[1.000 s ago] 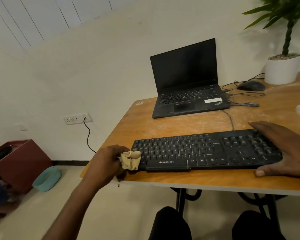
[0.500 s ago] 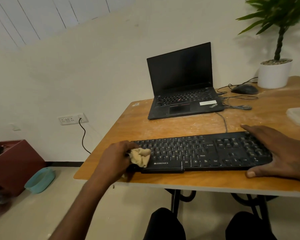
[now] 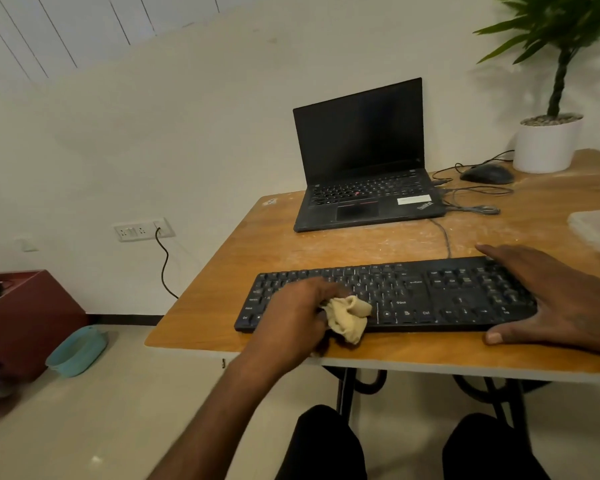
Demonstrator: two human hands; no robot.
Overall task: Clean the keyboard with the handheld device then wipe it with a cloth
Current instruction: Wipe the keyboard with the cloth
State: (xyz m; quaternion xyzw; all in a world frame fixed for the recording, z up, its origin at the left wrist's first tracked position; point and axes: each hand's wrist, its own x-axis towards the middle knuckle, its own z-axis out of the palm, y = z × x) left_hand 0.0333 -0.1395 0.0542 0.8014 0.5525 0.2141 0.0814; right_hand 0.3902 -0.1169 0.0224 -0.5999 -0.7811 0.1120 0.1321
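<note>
The black Zebronics-type keyboard (image 3: 413,299) lies flat along the near edge of the wooden tabletop (image 3: 326,244), at about 6 o'clock from the laptop; it looks light and rigid, likely to skid on the smooth wood under a sideways wipe, so it wants pinning at one end rather than lifting; its keys are loose-sprung and shallow, so pressure should stay gentle. The beige cloth (image 3: 347,317) is soft, limp and bunched into a wad, resting on the keyboard's front edge near the middle and overhanging onto the tabletop; it is best held as a wad so a fold trails over the keys. The left hand (image 3: 291,317) grips the cloth with curled fingers over the left half of the keys; the right hand (image 3: 561,299) lies flat and spread, palm down on the keyboard's right end at 3 o'clock, thumb on the tabletop, holding nothing. Farther out, a ThinkPad laptop (image 3: 364,157) stands open at 12 o'clock, a black mouse (image 3: 486,174) and a potted plant (image 3: 548,136) at 2 o'clock.
</note>
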